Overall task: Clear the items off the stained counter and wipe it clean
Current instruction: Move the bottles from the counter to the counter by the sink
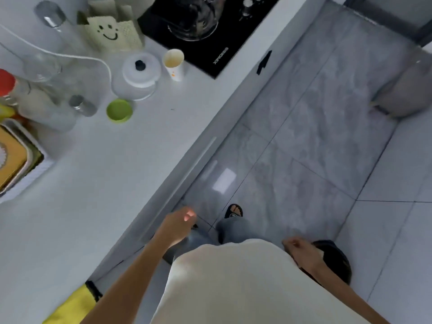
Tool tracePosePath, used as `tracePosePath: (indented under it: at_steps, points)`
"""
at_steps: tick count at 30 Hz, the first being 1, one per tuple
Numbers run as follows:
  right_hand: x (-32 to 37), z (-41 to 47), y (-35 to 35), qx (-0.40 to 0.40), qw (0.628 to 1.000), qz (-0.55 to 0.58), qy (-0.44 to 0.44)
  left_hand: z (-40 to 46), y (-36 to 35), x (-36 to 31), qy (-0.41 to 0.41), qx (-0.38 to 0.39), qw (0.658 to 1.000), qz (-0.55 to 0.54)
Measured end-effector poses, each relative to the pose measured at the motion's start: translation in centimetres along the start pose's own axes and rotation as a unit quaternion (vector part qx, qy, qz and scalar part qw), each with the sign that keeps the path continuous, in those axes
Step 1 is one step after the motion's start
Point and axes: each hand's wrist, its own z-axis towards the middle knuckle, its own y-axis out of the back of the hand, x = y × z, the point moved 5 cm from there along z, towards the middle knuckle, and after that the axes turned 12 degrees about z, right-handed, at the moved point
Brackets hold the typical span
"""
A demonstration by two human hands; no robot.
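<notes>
Paper cup [174, 64] — light, crushable; you take it low on the wall. Left hand [178, 226], right hand [301, 250] — loosely curled, grasping nothing.

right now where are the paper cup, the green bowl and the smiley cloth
paper cup [174, 64], head view, on its white side wall below the rim
green bowl [119, 110], head view, on the inside of the bowl
smiley cloth [109, 33], head view, on the printed smile
</notes>
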Motion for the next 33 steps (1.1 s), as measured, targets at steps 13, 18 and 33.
tracePosePath:
  at_steps: [13,18,33]
  points:
    - [13.6,7.5,10.8,-0.059,0.949,0.305,0.046,7.2,4.4,-5.8,0.044,0.095,0.98,0.17]
    - [15.7,10.2,14.2,-0.087,0.936,0.339,0.028,13.5,8.9,-12.2,0.021,0.104,0.977,0.183]
    - [6.4,13.8,18.9,-0.122,0.893,0.399,-0.17,28.8,19.7,-47.0,-0.123,0.076,0.979,0.141]
